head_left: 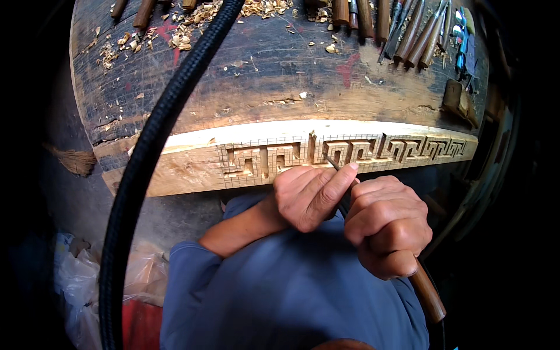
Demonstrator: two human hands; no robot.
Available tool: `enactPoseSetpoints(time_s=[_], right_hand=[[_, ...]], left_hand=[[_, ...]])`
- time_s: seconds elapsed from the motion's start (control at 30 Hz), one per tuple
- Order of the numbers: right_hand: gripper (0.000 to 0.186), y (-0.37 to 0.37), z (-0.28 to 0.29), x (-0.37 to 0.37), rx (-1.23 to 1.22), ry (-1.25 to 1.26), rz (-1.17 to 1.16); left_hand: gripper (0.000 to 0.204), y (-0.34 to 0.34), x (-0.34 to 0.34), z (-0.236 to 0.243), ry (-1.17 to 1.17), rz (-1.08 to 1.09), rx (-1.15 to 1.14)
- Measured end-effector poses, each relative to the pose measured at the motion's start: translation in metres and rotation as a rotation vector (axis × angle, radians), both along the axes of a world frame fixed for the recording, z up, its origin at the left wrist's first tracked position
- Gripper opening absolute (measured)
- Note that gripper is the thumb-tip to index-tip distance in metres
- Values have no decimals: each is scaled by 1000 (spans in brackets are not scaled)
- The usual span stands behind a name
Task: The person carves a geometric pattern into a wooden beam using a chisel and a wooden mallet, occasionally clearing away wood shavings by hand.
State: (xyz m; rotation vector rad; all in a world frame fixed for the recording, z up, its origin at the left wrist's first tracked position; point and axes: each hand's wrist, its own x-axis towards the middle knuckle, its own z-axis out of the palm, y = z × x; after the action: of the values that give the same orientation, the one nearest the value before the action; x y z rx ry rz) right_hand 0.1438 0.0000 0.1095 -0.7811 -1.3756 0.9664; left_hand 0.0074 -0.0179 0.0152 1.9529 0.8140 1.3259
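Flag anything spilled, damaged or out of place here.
Wood shavings lie scattered over the workbench, some heaped near the tools at its far side; its top is scratched and cracked. Oddest is the black braided cord slanting across the view, hiding part of the carved board.

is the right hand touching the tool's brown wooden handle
Touching. The head view shows the right hand closed around the brown wooden handle, whose end sticks out past the little-finger side with no gap.
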Motion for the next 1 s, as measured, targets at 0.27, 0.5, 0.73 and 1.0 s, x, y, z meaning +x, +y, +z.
enactPoseSetpoints(time_s=[0.27, 0.5, 0.73, 1.0], right_hand=[[49, -35, 32, -24, 135, 9, -277], [32, -34, 38, -3, 19, -88, -81], [37, -34, 40, -3, 2, -135, -74], [41, -33, 41, -1, -41, -181, -90]], left_hand=[[47, 0, 7, 2, -169, -14, 12], [44, -3, 9, -3, -187, 14, 33], [42, -4, 9, -4, -204, 16, 30], [41, -5, 9, -5, -148, 53, 54]])
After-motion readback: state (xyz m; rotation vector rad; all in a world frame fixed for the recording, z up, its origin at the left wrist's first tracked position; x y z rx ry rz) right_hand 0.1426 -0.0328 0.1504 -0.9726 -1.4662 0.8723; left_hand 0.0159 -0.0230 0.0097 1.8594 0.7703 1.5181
